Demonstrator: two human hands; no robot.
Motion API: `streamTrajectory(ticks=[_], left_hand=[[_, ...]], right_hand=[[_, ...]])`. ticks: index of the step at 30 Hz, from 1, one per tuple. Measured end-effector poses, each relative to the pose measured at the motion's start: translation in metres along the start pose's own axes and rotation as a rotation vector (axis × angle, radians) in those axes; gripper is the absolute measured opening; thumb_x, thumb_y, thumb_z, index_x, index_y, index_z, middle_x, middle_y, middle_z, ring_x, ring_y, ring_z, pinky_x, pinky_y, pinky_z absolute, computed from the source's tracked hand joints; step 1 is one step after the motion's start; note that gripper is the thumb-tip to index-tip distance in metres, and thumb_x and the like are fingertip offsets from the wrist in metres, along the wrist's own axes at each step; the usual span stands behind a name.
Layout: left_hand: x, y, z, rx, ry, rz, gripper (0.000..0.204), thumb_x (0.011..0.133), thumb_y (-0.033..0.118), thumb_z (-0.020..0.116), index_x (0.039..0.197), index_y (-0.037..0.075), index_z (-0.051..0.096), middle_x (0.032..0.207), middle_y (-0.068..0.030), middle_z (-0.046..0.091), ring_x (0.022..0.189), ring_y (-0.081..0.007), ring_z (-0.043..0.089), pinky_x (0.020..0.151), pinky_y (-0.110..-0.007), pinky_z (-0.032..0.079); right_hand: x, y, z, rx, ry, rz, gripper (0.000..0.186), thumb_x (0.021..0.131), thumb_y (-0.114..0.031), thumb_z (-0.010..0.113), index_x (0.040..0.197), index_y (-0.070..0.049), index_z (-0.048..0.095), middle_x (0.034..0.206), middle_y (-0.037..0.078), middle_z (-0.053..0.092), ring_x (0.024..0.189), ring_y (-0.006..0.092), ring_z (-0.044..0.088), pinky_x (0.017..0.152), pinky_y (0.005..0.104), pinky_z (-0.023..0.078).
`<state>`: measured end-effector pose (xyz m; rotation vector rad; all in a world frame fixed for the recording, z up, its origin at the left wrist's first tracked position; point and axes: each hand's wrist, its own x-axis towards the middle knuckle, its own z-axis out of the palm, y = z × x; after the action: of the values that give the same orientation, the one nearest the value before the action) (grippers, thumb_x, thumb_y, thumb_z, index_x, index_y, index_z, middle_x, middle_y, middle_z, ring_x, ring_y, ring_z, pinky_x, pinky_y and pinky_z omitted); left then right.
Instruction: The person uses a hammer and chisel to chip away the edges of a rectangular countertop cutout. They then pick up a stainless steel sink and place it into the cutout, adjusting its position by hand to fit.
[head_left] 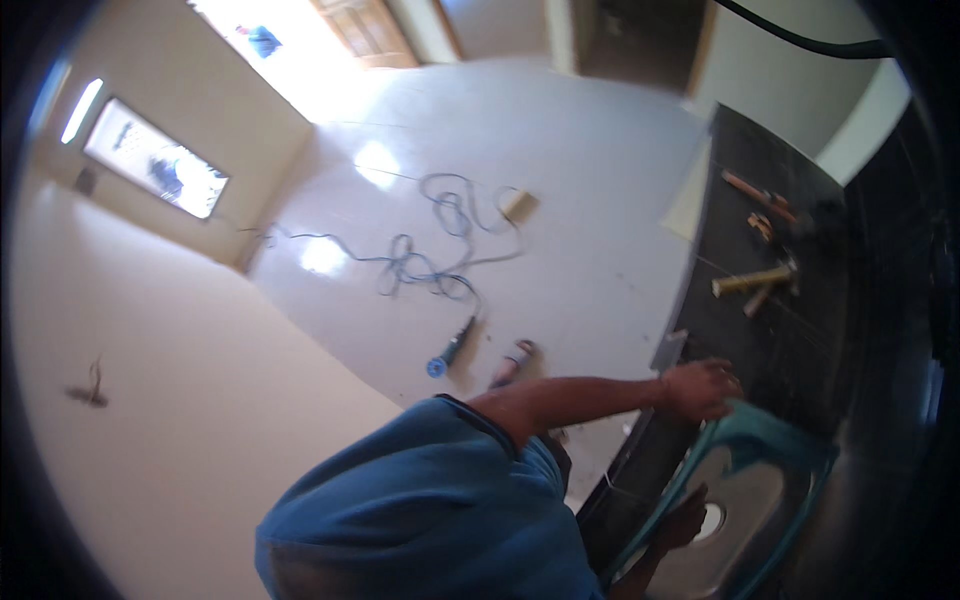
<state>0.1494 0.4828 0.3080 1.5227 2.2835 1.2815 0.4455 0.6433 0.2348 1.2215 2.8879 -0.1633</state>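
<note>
A metal sink basin (735, 545) with a round drain hole lies in the dark countertop at lower right. Loose teal film (765, 437) runs along its rim and bunches up at the far end. At the far left corner of the basin, the fingers of my left hand (700, 390) are closed on the film's edge. My right hand (682, 520) is in shadow over the near left side of the basin, beside the drain hole. Its fingers look stretched out, and nothing shows in them; the forearm is partly hidden by the film and rim.
On the dark countertop (725, 235) beyond the sink lie a yellow-handled hammer-like tool (752, 280) and a reddish bar-shaped tool (757, 193). An angle grinder (452, 347) with a blue disc rests on the tiled floor, its cable (410, 262) looped loosely. A pale wall (170, 330) rises at left.
</note>
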Motion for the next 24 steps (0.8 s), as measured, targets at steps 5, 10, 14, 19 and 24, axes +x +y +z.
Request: streamTrajectory(ticks=[5, 10, 14, 19, 24], left_hand=[[0.002, 0.020, -0.024, -0.718, 0.061, -0.265, 0.048, 0.103, 0.044, 0.049, 0.128, 0.005, 0.057, 0.123, -0.0194, 0.064, 0.123, -0.0389, 0.057, 0.110, -0.046, 0.040], [0.001, 0.071, -0.075, -1.410, 0.438, -0.446, 0.074, 0.097, 0.058, 0.058, 0.140, 0.000, 0.048, 0.123, -0.0169, 0.061, 0.122, -0.0277, 0.055, 0.104, -0.039, 0.044], [-0.032, 0.042, -0.165, -1.433, -0.078, -0.386, 0.081, 0.092, 0.057, 0.067, 0.144, -0.002, 0.045, 0.130, -0.0176, 0.057, 0.126, -0.0268, 0.052, 0.106, -0.041, 0.044], [-0.100, -0.019, -0.265, -1.479, -0.147, -0.597, 0.078, 0.091, 0.059, 0.067, 0.138, -0.001, 0.052, 0.128, -0.0134, 0.060, 0.123, -0.0242, 0.054, 0.106, -0.040, 0.044], [-0.188, -0.096, -0.313, -1.247, 0.424, -0.725, 0.064, 0.094, 0.051, 0.067, 0.134, 0.002, 0.056, 0.127, -0.0081, 0.061, 0.121, -0.0215, 0.055, 0.105, -0.038, 0.043]], right_hand=[[0.024, -0.065, -0.113, 0.068, 0.014, 0.391, 0.065, 0.102, -0.059, 0.040, 0.106, -0.002, 0.068, 0.098, 0.024, 0.070, 0.095, 0.0451, 0.065, 0.084, 0.0532, 0.048], [0.062, -0.085, -0.193, -0.161, 0.485, -0.087, 0.056, 0.101, -0.053, 0.050, 0.112, 0.000, 0.068, 0.101, 0.025, 0.066, 0.093, 0.0460, 0.062, 0.083, 0.0508, 0.047], [0.089, -0.212, -0.278, -0.138, 0.373, -0.014, 0.050, 0.092, -0.047, 0.068, 0.096, 0.002, 0.065, 0.091, 0.022, 0.066, 0.087, 0.0406, 0.061, 0.080, 0.0493, 0.047], [0.164, -0.354, -0.280, -0.286, 0.547, -0.685, 0.048, 0.081, -0.048, 0.079, 0.087, -0.003, 0.064, 0.065, 0.016, 0.060, 0.064, 0.0371, 0.058, 0.062, 0.0476, 0.047], [0.210, -0.586, -0.218, -0.026, 0.361, -1.169, 0.054, 0.079, -0.060, 0.074, 0.071, -0.008, 0.060, 0.054, 0.013, 0.055, 0.048, 0.0354, 0.055, 0.047, 0.0435, 0.045]])
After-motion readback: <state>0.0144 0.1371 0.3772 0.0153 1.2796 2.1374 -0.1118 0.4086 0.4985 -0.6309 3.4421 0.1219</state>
